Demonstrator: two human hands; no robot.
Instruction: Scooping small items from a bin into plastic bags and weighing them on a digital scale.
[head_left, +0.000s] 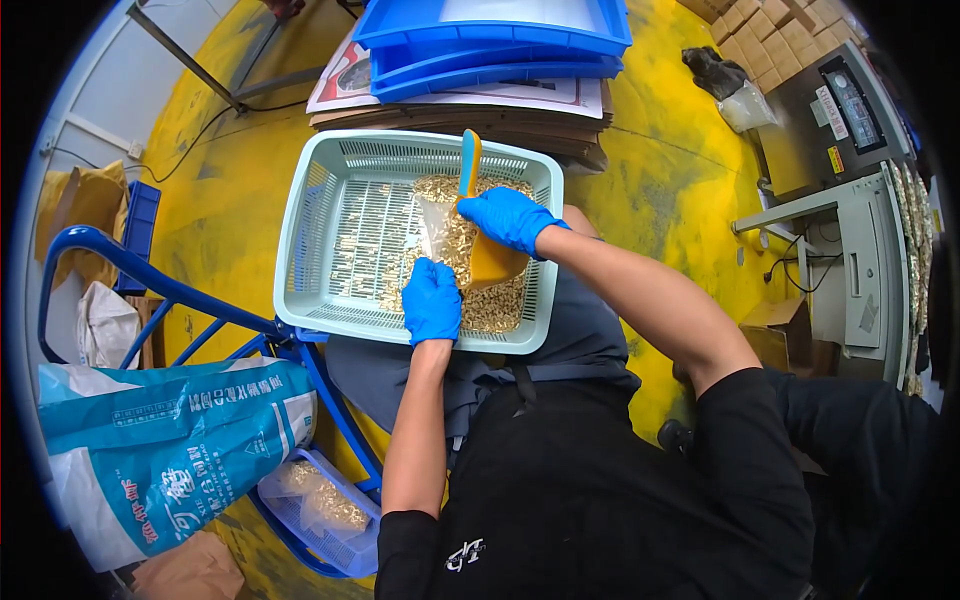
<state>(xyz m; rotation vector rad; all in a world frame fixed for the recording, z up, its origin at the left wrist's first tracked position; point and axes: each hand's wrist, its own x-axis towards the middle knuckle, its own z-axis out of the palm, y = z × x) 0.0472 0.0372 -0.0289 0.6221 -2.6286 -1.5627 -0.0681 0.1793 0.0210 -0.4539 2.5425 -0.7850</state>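
A pale green slotted plastic basket (pixel 290 255) rests on my lap, with small golden pellets (pixel 490 308) heaped mostly in its right half and thinly spread at left. My right hand (pixel 513 218), in a blue glove, is closed around an orange scoop (pixel 497 262) whose yellow-and-blue handle sticks up past the fingers. Low over the pellets, my blue-gloved left hand (pixel 432 302) grips a clear plastic bag (pixel 434 228) that spans the space between both hands. The bag's lower part and the fingertips of my left hand are partly hidden.
Blue trays (pixel 490 65) stand on stacked cardboard beyond the basket. At lower left, a blue-and-white sack (pixel 170 450) lies beside a blue metal frame (pixel 180 290) and a lilac basket (pixel 345 550) with bagged pellets. A grey machine (pixel 830 120) is at right.
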